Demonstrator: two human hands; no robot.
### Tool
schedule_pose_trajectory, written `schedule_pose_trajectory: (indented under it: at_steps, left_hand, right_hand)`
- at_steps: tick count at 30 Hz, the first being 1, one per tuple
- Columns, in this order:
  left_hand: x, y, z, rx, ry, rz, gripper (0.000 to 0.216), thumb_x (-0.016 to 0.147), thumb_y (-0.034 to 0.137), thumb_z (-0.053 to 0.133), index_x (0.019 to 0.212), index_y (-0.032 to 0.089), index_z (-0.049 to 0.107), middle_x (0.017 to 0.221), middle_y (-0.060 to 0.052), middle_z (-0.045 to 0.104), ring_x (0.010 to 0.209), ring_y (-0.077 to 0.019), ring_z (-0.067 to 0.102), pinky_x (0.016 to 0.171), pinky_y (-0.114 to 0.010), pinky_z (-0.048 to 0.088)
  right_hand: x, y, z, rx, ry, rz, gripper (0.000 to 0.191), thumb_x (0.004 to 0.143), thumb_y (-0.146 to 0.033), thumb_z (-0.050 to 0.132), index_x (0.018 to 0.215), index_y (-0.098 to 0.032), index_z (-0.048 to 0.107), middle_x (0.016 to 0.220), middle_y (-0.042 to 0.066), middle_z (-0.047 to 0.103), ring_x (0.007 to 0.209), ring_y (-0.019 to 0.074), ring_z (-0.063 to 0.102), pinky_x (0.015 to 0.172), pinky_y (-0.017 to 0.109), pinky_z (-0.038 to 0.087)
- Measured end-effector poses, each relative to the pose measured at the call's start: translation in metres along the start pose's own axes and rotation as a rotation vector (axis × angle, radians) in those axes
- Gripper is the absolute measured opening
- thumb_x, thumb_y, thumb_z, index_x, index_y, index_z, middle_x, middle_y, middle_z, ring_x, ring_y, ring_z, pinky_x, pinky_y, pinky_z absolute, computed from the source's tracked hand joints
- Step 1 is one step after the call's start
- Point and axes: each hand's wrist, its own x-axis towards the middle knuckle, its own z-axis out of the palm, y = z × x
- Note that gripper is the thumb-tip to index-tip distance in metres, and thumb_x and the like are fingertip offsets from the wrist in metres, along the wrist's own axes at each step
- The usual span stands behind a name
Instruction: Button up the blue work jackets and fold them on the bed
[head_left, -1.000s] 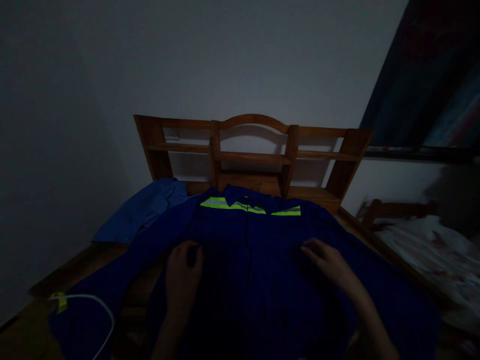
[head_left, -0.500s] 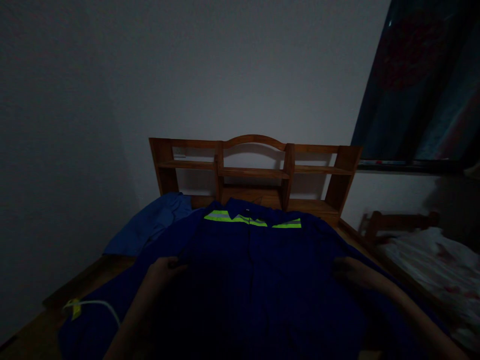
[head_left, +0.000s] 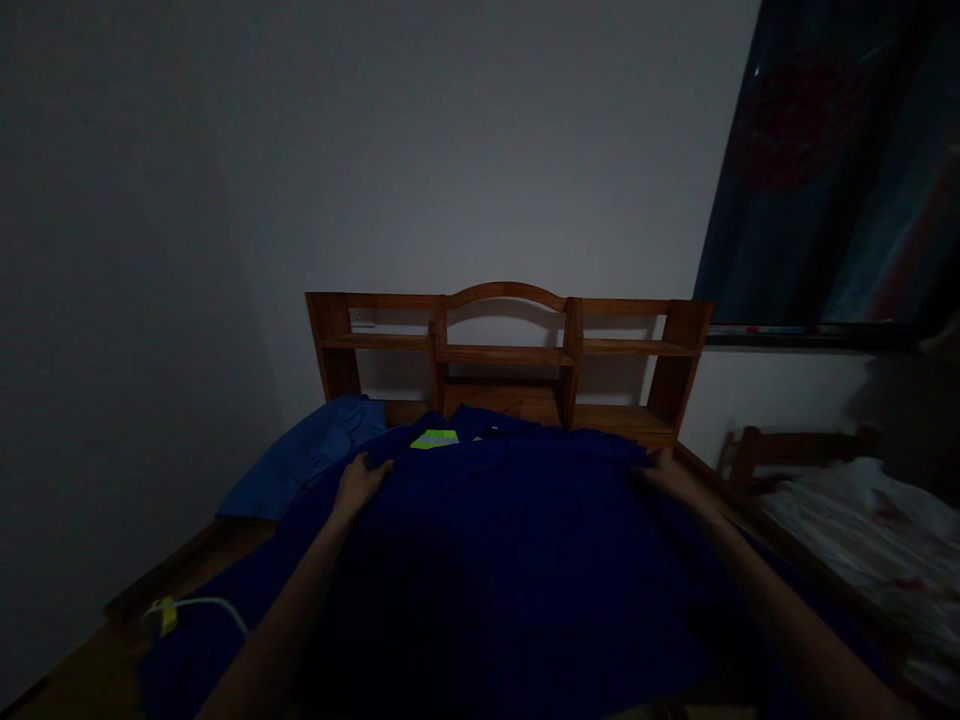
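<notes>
at far left, a thin pale cord with a yellow tag (head_left: 213, 601) was seen draped over one sleeve (head_left: 196, 650) of the dark blue cloth garment (head_left: 517, 560), itself spread before the brown wooden shelved headboard (head_left: 510, 354); a snag could be caused there if that sleeve were dragged. next, the bare left hand (head_left: 360, 482): a raised flap (head_left: 495, 475) of the garment was pinched by its upper edge, thumb and fingers nearly closed. mid-span, the edge was held fairly level, though a skew could be brought on by uneven pulling. then the bare right hand (head_left: 667, 475), by which the flap's other end was gripped, fingers drawn in close; in such dim light, a slipped pinch could easily be missed.

as for materials, the lighter blue wrinkled cloth (head_left: 319, 450) was softly heaped at left, the flat neon-yellow and grey strip (head_left: 435, 439) was partly covered, the headboard was topped by an arch, and a rumpled whitish cover (head_left: 870, 510) was glimpsed at right.
</notes>
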Motion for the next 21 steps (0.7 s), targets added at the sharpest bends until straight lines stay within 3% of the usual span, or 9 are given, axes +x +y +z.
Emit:
schedule_pose_trajectory:
  at_steps: [3,5,8,10,12,14,16,18,21]
  left_hand:
    - [-0.037,0.012,-0.005,0.066,0.191,0.234,0.076,0.074,0.046,0.058,0.133,0.003,0.035,0.135,-0.023,0.033,0.127,-0.033,0.034,0.103,-0.043,0.033]
    - [-0.079,0.025,-0.006,0.069,0.229,0.434,0.066,0.078,0.046,0.053,0.131,0.009,0.04,0.137,-0.018,0.032,0.127,-0.0296,0.035,0.105,-0.042,0.033]
    - [-0.15,0.048,0.007,0.041,0.014,0.578,0.04,0.086,0.042,0.044,0.118,0.02,0.054,0.132,-0.009,0.041,0.122,-0.0221,0.044,0.103,-0.039,0.038]
    - [-0.188,0.056,0.021,0.039,-0.167,0.609,0.039,0.088,0.042,0.042,0.121,0.023,0.051,0.134,-0.007,0.042,0.122,-0.0197,0.044,0.102,-0.038,0.039]
    - [-0.213,0.05,0.034,0.064,-0.325,0.693,0.054,0.084,0.048,0.049,0.131,0.025,0.042,0.141,-0.008,0.035,0.127,-0.0218,0.038,0.103,-0.039,0.038]
    - [-0.224,0.034,0.039,0.125,-0.428,0.811,0.075,0.075,0.054,0.058,0.14,0.026,0.03,0.145,-0.009,0.029,0.131,-0.0258,0.032,0.105,-0.045,0.035]
    - [-0.223,0.011,0.035,0.196,-0.447,0.885,0.079,0.075,0.049,0.061,0.142,0.03,0.024,0.144,-0.007,0.031,0.131,-0.0259,0.033,0.105,-0.047,0.033]
    - [-0.217,-0.01,0.025,0.248,-0.409,0.884,0.069,0.08,0.031,0.057,0.141,0.034,0.024,0.143,-0.003,0.034,0.13,-0.0223,0.035,0.105,-0.045,0.035]
    - [-0.207,-0.032,0.01,0.306,-0.403,0.885,0.077,0.074,0.004,0.044,0.141,0.035,0.023,0.145,0.0,0.03,0.132,-0.0194,0.032,0.106,-0.043,0.034]
  right_hand:
    - [-0.035,-0.01,0.015,-0.159,0.044,-0.19,0.064,0.067,-0.027,0.063,0.122,0.0,0.043,0.12,0.024,0.048,0.116,0.033,0.045,0.099,0.042,0.036]
    - [-0.077,-0.029,0.025,-0.197,-0.008,-0.411,0.064,0.077,-0.034,0.055,0.133,-0.011,0.034,0.136,0.016,0.036,0.128,0.026,0.033,0.108,0.039,0.026]
    - [-0.152,-0.07,0.043,-0.18,-0.347,-0.577,0.062,0.085,-0.043,0.047,0.14,-0.026,0.025,0.143,0.004,0.03,0.13,0.0176,0.031,0.109,0.034,0.027]
    - [-0.192,-0.089,0.058,-0.206,-0.56,-0.635,0.074,0.081,-0.05,0.053,0.144,-0.031,0.018,0.147,0.001,0.023,0.134,0.0188,0.025,0.109,0.035,0.027]
    - [-0.217,-0.095,0.073,-0.237,-0.657,-0.648,0.081,0.078,-0.051,0.056,0.145,-0.03,0.014,0.15,0.001,0.015,0.136,0.0217,0.02,0.11,0.038,0.026]
    - [-0.225,-0.087,0.082,-0.264,-0.665,-0.646,0.079,0.079,-0.05,0.056,0.145,-0.029,0.018,0.15,0.003,0.012,0.136,0.0242,0.017,0.111,0.043,0.023]
    - [-0.224,-0.072,0.083,-0.272,-0.646,-0.656,0.071,0.082,-0.048,0.054,0.143,-0.03,0.022,0.15,0.003,0.016,0.136,0.0244,0.018,0.111,0.046,0.02]
    - [-0.218,-0.057,0.076,-0.245,-0.641,-0.678,0.062,0.085,-0.045,0.05,0.141,-0.032,0.026,0.147,0.002,0.024,0.135,0.0227,0.023,0.112,0.047,0.019]
    - [-0.211,-0.04,0.062,-0.172,-0.645,-0.667,0.047,0.091,-0.034,0.043,0.137,-0.032,0.035,0.14,0.0,0.037,0.131,0.0193,0.032,0.111,0.046,0.024]
